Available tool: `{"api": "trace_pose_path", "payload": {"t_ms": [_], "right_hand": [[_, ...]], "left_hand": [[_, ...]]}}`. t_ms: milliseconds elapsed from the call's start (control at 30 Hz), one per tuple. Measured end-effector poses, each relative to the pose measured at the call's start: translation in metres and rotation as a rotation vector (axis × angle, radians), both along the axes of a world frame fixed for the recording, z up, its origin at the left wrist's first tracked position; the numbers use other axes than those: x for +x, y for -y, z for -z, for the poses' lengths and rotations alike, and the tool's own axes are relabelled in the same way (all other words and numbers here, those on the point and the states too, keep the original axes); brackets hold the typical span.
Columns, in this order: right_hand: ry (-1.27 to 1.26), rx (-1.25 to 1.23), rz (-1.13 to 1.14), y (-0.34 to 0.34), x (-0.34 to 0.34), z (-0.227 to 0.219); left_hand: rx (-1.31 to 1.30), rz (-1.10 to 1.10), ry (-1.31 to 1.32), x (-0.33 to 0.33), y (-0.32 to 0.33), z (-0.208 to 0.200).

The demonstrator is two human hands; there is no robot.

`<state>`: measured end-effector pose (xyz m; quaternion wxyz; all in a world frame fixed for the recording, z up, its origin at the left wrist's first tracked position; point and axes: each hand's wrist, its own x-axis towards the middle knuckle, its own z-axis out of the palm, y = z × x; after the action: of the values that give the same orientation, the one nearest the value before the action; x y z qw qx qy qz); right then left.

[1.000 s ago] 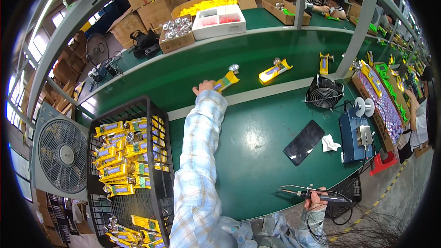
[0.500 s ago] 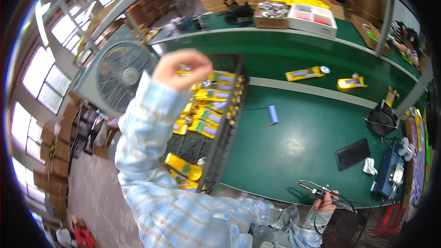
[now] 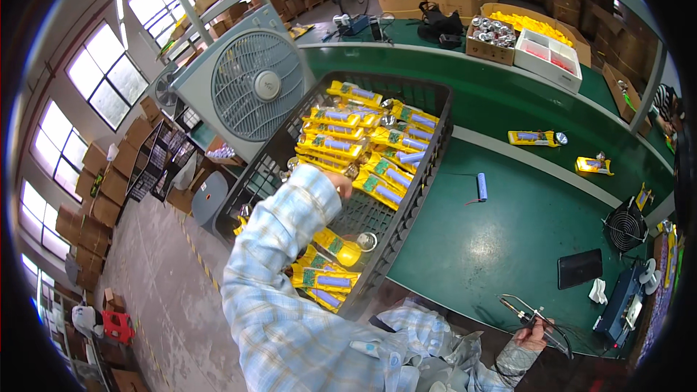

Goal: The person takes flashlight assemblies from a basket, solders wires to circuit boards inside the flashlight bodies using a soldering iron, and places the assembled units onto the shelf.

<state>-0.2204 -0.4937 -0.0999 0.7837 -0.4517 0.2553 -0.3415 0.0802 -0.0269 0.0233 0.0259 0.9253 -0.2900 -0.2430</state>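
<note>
Grip likely light yellow cases [image 3: 331,145] mid-body; cannot tell grasp of left fingers [image 3: 343,184], with right fingers [image 3: 535,335] curled round soldering iron [image 3: 526,316].

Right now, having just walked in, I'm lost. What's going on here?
A person's left hand is over a black basket, close to the yellow pieces in it; whether it grips one is hidden. The right hand holds a tool like a soldering iron by the table's near edge. On the green table lie a blue cylinder and a black phone.
</note>
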Motion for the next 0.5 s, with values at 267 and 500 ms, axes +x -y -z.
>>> {"api": "trace_pose_path", "payload": {"t_ms": [267,500], "right_hand": [[-0.009,-0.032,0.067,-0.004,0.006,-0.005],[-0.017,0.001,-0.020,0.000,0.008,-0.005]], "left_hand": [[-0.101,0.165,0.175,-0.077,-0.011,0.027],[-0.064,-0.189,0.472,-0.056,-0.034,-0.011]]}}
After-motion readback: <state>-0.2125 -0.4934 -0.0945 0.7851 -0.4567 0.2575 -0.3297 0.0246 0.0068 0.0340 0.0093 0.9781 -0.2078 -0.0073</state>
